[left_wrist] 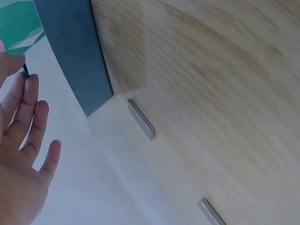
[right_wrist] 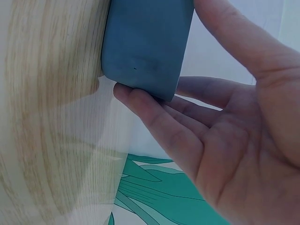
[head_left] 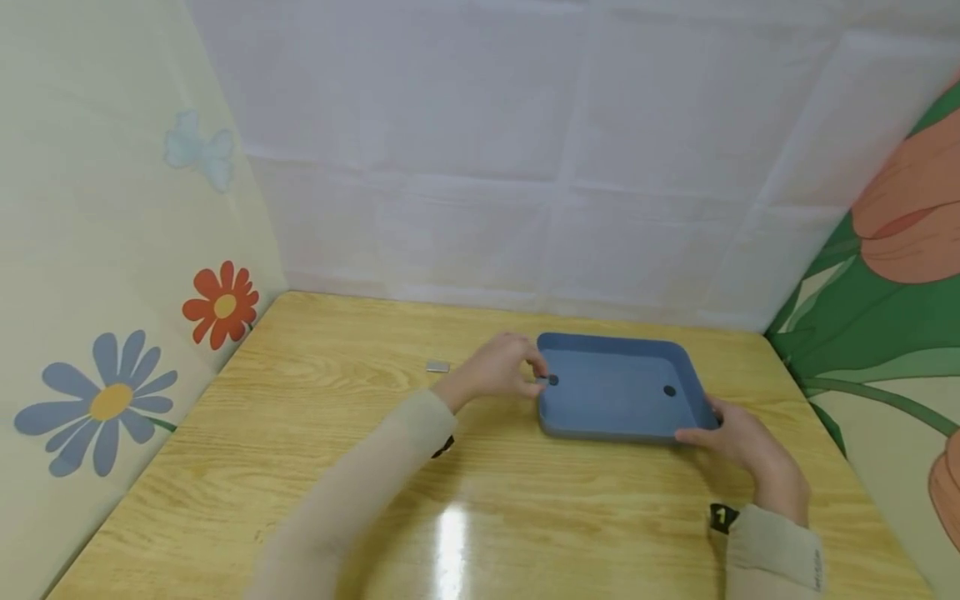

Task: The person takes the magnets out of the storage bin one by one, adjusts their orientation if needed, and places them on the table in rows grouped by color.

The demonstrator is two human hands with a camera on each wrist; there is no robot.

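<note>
One left hand [head_left: 498, 368] pinching a dark piece [left_wrist: 26, 70], right hand [head_left: 746, 440] gripping a blue tray [head_left: 611, 392]

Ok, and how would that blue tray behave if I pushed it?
The blue tray is likely stiff: its walls look straight where the right hand grips it. It should slide rather than tip, being broad and shallow on the table. Its smooth-looking sides may feel slippery.

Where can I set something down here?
Bare yellow wood-grain table lies left of the silver metal bars and between the beige fabric sleeves. It's crowded around the blue rectangular tray, at the left hand and right hand.
</note>
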